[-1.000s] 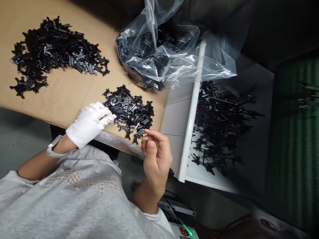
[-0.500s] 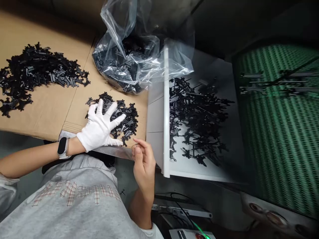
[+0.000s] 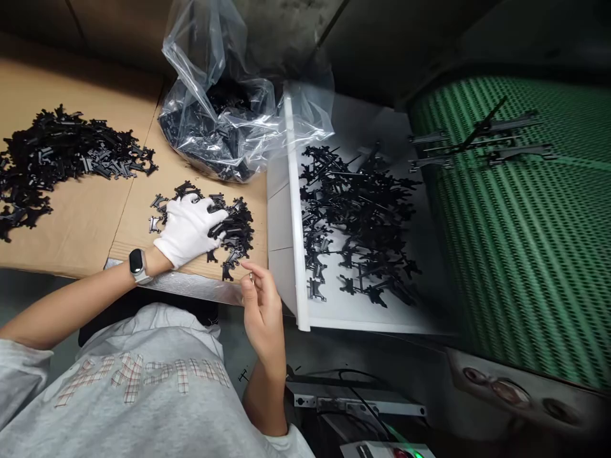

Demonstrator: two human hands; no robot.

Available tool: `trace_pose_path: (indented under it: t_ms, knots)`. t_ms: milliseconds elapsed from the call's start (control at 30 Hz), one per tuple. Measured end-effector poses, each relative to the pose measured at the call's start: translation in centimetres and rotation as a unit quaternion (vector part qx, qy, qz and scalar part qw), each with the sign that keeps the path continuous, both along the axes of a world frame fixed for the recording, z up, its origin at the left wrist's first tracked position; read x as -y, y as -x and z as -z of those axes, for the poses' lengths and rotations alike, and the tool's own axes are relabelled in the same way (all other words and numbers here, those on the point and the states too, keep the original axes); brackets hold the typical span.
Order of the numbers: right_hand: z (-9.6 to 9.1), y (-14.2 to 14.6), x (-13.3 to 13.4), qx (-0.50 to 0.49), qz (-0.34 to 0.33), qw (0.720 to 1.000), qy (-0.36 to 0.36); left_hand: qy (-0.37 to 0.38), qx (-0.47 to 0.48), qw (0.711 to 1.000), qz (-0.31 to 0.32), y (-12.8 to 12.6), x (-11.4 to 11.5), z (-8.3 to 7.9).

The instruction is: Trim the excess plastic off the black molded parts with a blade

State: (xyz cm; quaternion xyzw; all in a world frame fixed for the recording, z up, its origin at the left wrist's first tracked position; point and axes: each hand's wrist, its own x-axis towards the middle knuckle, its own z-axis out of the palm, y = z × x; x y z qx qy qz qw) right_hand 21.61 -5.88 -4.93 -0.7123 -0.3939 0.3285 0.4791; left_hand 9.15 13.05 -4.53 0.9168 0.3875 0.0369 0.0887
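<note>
1. brown flat cardboard (image 3: 86,238) surface; clear crinkled plastic bag (image 3: 214,143) at back.
2. small pile of black plastic pcs (image 3: 240,222) on cardboard, nr front edge.
3. l hand (image 3: 191,230), white-gloved, atop pile: fingers spread, slightly bent; underside hidden.
4. r hand (image 3: 262,312), bare, beside pile: thumb + index pinching tiny shiny bit (image 3: 251,277).

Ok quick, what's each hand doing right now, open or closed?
Left hand: open, gloved, spread over a pile of black parts.
Right hand: closed, pinching a tiny shiny thing, too small to identify.

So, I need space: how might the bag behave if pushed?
The bag is probably floppy, being thin and crumpled. Black parts heaped inside likely make it bottom-heavy, so it may slump rather than slide.
</note>
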Motion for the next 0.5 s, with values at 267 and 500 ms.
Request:
trace_pose_path:
  t_ms: [267, 500]
  knots:
    - [-0.4, 0.0, 0.0, -0.01, -0.003, 1.0, -0.001, -0.012, 0.027, 1.0, 0.003, -0.2, -1.7, 0.6]
    - [-0.2, 0.0, 0.3, -0.023, 0.008, 1.0, -0.011, -0.015, 0.145, 0.984, -0.106, -0.4, -3.8, 0.0]
